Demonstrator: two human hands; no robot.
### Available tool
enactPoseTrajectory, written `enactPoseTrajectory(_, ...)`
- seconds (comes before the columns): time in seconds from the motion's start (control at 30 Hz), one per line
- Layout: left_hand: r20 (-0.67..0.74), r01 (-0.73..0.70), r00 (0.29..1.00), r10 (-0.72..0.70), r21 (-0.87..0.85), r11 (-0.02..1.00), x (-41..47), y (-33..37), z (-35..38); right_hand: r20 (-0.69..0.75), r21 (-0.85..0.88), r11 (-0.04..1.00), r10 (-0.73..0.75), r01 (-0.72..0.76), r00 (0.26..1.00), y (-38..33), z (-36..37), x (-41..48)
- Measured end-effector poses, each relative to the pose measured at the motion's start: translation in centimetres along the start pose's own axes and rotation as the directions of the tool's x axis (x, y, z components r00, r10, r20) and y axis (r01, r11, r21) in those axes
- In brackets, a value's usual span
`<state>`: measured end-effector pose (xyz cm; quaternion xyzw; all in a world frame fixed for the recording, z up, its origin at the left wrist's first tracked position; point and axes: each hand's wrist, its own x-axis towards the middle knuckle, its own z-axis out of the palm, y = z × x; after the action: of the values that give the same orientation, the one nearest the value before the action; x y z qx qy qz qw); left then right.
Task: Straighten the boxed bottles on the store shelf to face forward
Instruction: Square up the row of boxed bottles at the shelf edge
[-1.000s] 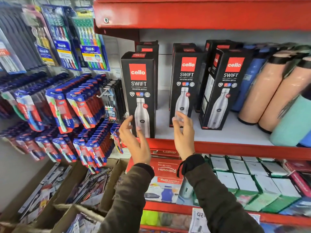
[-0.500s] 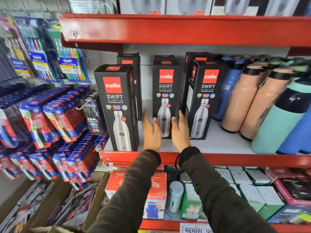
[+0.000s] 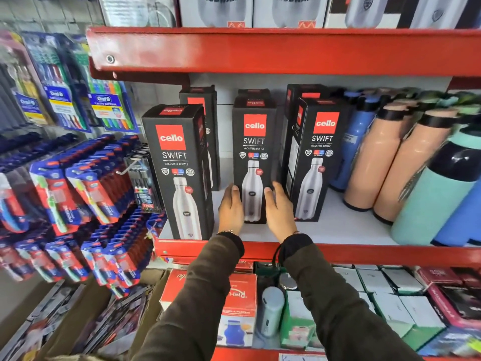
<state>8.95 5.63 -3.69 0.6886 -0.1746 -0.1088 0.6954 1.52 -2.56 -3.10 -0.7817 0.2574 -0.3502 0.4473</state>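
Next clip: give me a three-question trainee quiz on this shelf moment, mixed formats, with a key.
1. True or false: both hands flank the middle box.
2. Which front box sits nearest the shelf edge? A) left box B) middle box C) right box
3. Fill in: the right box shows its side panel, so it is turned, not facing ____.

Key:
1. True: the left hand and right hand sit at its lower sides.
2. A
3. forward
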Motion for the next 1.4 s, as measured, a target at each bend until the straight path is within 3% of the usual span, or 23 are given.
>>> enactPoseTrajectory(0.63, -0.1, -0.103, 0.988, 0.119, 0.149, 0.983, -6.8, -0.7, -1.8, 0.014, 0.037, 0.996, -0.087, 0.087, 0.996, 0.1, -2.4, -6.2)
enactPoseTrajectory(0.87, -0.108, -0.109, 0.986, 0.126, 0.15, 0.983, -7.7, -0.5, -1.9, 0.031, 0.06, 0.994, -0.088, 0.086, 0.996, 0.1, -2.7, -6.9)
enactPoseTrajectory(1.03, -0.124, -0.131, 0.983, 0.137, 0.054, 0.99, -7.6, -0.8, -1.6, 0.055, 0.072, 0.994, -0.091, 0.087, 0.994, 0.3, -3.0, -6.9)
enactPoseTrajectory(1.1, -0.203, -0.205, 0.956, 0.209, 0.042, 0.978, -8.1, -1.5, -1.2, 0.062, 0.074, 0.993, -0.097, 0.092, 0.993, 0.7, -3.2, -6.9)
enactPoseTrajectory(1.2, -0.34, -0.371, 0.849, 0.404, 0.158, 0.915, -9.0, -2.5, -0.2, 0.038, 0.078, 0.993, -0.089, 0.086, 0.995, 1.5, -3.9, -7.0)
enactPoseTrajectory(1.27, -0.334, -0.451, 0.806, 0.489, 0.187, 0.873, -9.8, -2.7, 1.1, -0.003, 0.068, 0.992, -0.102, 0.102, 0.995, 2.0, -5.0, -6.9)
enactPoseTrajectory(1.4, -0.219, -0.546, 0.796, 0.564, 0.144, 0.826, -11.3, -2.1, 4.4, -0.087, 0.065, 0.994, -0.085, 0.091, 0.993, 3.3, -7.9, -5.8)
